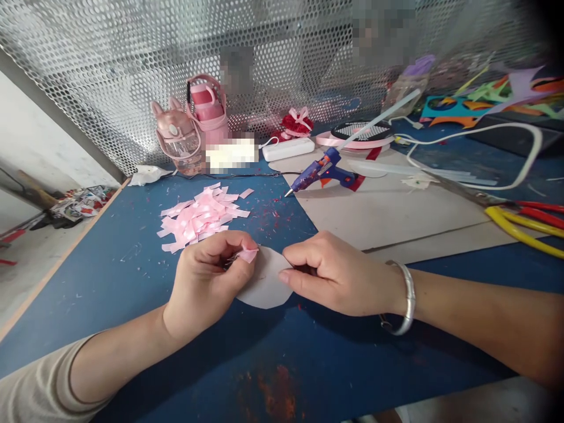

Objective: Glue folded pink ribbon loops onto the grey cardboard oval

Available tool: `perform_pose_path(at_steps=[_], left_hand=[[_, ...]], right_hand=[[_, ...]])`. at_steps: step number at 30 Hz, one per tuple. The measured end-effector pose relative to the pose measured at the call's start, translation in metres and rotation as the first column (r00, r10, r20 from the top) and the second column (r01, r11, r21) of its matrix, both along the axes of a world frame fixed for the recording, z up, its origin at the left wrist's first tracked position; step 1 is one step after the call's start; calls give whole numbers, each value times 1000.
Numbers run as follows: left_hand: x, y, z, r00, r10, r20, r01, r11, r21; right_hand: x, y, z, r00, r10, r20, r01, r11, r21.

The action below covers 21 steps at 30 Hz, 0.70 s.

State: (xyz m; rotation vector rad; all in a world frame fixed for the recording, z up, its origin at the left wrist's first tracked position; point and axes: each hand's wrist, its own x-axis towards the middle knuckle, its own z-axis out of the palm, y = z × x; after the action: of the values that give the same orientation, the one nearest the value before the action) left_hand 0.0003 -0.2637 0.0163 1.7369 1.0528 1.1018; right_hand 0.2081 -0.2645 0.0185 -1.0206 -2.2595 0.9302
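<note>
Between my two hands is a round grey-white cardboard disc [267, 285], held above the blue table. My left hand [214, 282] pinches a small folded piece of pink ribbon [248, 254] at the disc's upper left edge; whether the ribbon is fixed to the disc I cannot tell. The thumb and fingers of my right hand [328, 273] are closed on the disc's right edge. Just beyond my left hand lies a pile of cut pink ribbon pieces [200, 214]. A blue hot glue gun [319, 171], with a glue stick out of its back, rests farther off, nozzle toward the left.
Grey cardboard sheets [352, 205] lie at the right under the glue gun. Scissors with yellow handles [515, 226] are at the right edge. Behind stand a pink bottle [209, 114], a rabbit-eared cup [178, 138], a white power strip [288, 150] and a ribbon roll [359, 134], before a perforated metal panel [282, 35].
</note>
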Motion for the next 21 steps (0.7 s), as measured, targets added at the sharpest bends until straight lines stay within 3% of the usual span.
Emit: perform_pose_path(at_steps=[4,10,14,18,21], left_hand=[[2,-2,2,1000,7,20,-6,998,-63],[5,0,4,980,-26,196,78,961,-265],[4,5,0,963,-6,271,101,935,-341],[4,9,-5,941,-56,335,204,881,-428],[3,10,-7,953,-73,293,208,863,-461]], right_hand=[[1,2,2,999,-22,-45,14,986,-166],[2,4,2,992,-60,-107,7,899,-439],[1,6,2,987,-91,-132,10,857,-516],[1,8,3,977,-126,-169,-3,794,-608],[1,7,1,977,-175,-119,84,834,-545]])
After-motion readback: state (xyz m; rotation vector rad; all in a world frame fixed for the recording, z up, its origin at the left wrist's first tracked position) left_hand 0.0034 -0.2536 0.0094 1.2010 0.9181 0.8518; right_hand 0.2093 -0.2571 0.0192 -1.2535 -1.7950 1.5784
